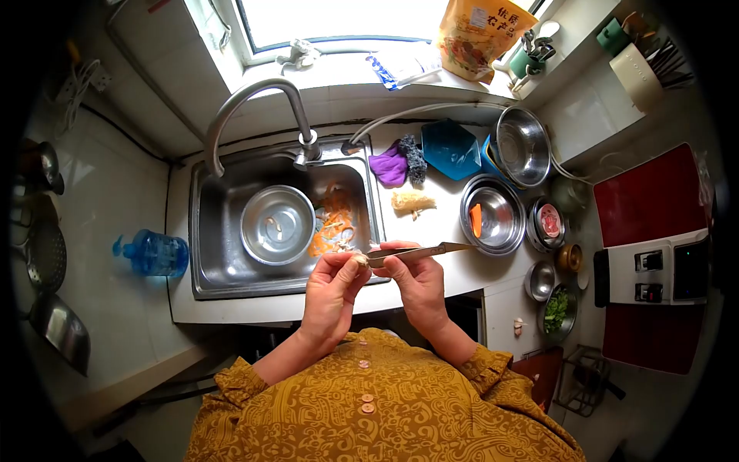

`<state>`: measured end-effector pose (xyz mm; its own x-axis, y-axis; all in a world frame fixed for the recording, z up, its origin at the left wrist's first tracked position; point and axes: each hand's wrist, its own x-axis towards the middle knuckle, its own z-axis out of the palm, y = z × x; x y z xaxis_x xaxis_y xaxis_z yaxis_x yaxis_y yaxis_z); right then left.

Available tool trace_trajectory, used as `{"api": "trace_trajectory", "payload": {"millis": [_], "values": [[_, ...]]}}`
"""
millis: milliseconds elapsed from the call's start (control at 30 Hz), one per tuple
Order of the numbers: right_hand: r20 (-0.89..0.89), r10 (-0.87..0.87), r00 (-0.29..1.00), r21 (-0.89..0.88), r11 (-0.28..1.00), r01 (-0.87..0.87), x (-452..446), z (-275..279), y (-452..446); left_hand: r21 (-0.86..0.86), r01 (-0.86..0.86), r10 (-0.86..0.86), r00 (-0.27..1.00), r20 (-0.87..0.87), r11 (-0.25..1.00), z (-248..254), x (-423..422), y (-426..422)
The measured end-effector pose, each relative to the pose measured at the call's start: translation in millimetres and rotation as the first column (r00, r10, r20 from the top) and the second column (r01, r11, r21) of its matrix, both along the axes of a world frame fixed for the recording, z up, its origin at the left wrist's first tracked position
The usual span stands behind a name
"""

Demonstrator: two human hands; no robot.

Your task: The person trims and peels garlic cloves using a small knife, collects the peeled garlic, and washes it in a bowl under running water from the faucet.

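In front of my chest, my left hand [332,289] pinches a small pale piece [360,260] that looks like a garlic clove. My right hand [419,291] is closed around a small knife [422,252], a narrow metal tool lying sideways with one end against the clove. Fingers hide part of both. Just beyond my hands is the sink [219,279], where a steel basin [279,196] holds a small pale piece. Orange and pale peelings [336,219] lie beside the basin.
A ginger-like root [413,201], purple cloth [389,165] and blue-green tray [454,150] lie right of the sink. Steel bowls [493,245] stand farther right, one holding a carrot piece [476,220]. The faucet [265,83] arches over the sink. A blue bottle [158,255] stands left.
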<state>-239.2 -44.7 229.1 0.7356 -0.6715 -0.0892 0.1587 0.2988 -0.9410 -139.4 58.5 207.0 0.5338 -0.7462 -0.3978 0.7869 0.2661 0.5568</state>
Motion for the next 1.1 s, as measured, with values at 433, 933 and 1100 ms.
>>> {"api": "trace_trajectory", "payload": {"millis": [433,933,1100], "values": [[0.016,0.01,1.0,-0.009,1.0,-0.01,-3,0,-4,-0.001,-0.016,0.016,1.0,0.004,1.0,6,-5,-6],[0.019,-0.021,1.0,-0.134,0.991,0.024,-4,-4,-9,-0.058,0.072,-0.072,0.997,0.016,0.996,3,-7,-4],[0.003,-0.045,0.999,-0.121,0.992,0.045,-4,-2,-8,-0.072,0.154,-0.16,0.983,-0.088,0.985,0,2,-3]]}}
